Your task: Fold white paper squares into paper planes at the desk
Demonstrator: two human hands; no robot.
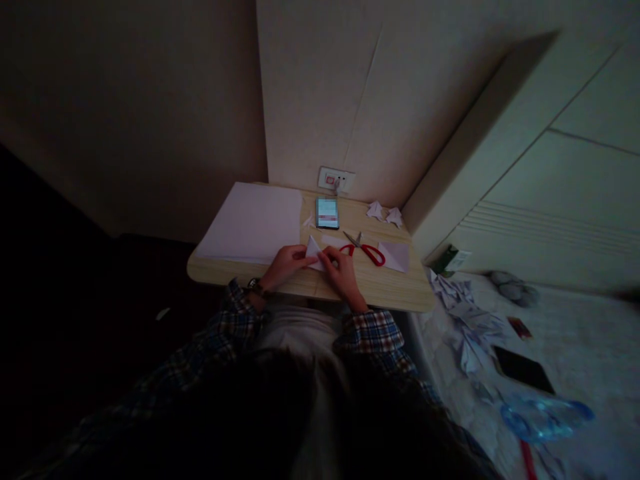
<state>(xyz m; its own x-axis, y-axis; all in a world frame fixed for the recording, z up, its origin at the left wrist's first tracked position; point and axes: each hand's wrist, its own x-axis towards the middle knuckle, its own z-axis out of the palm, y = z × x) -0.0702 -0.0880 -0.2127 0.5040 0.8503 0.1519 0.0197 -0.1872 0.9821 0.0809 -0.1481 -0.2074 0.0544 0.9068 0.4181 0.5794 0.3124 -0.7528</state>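
A small white sheet of paper folded to a point [313, 247] stands between my hands near the table's front edge. My left hand [290, 262] pinches its left side, and a watch shows on that wrist. On its right side, my right hand [339, 267] has thumb and fingers closed on the same paper. Red-handled scissors [367, 249] lie spread just right of my right hand. Beside them is a creased paper piece [395, 256]. A phone [327, 213] with a lit screen lies behind the folded paper.
A stack of white paper [253, 220] covers the table's left side. Two folded paper shapes [384, 213] sit at the back right, near a wall socket [337, 179]. On the bed are crumpled papers [473, 317], a dark tablet-like slab [523, 369] and a clear blue plastic bottle [545, 417].
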